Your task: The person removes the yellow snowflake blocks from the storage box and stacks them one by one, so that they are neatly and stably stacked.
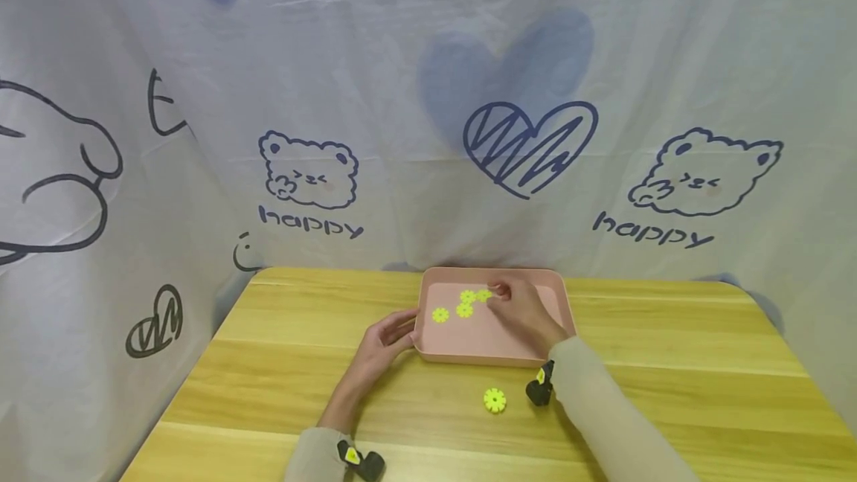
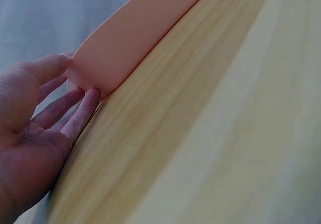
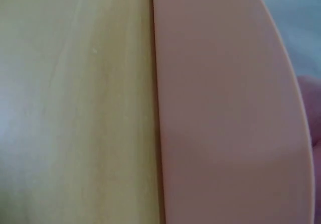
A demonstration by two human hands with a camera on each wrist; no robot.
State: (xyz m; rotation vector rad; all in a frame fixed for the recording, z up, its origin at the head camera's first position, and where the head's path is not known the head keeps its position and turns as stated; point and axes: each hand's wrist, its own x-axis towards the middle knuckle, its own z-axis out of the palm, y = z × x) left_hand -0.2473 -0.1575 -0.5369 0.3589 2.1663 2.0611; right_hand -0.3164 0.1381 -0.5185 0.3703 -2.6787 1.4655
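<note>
A shallow pink tray (image 1: pixel 428 348) stands on the table with several yellow notched building discs (image 1: pixel 440 315) lying inside. My left hand (image 1: pixel 383 348) touches the tray's near left corner, its fingers extended along the outside. In the left wrist view, the left hand's fingertips (image 2: pixel 90 94) rest against the tray wall (image 2: pixel 125 48). My right hand (image 1: pixel 525 312) reaches into the tray with curled fingers, pinching the edge of a yellow notched disc (image 1: pixel 483 295). Another disc touches it on the left. The tray's side hides most of the right hand in the right wrist view.
Another yellow notched disc (image 1: pixel 495 400) lies on the wooden table (image 1: pixel 669 363) in front of the tray. A pale cloth (image 1: pixel 402 95) printed with hearts and bears hangs behind the table and along its left side.
</note>
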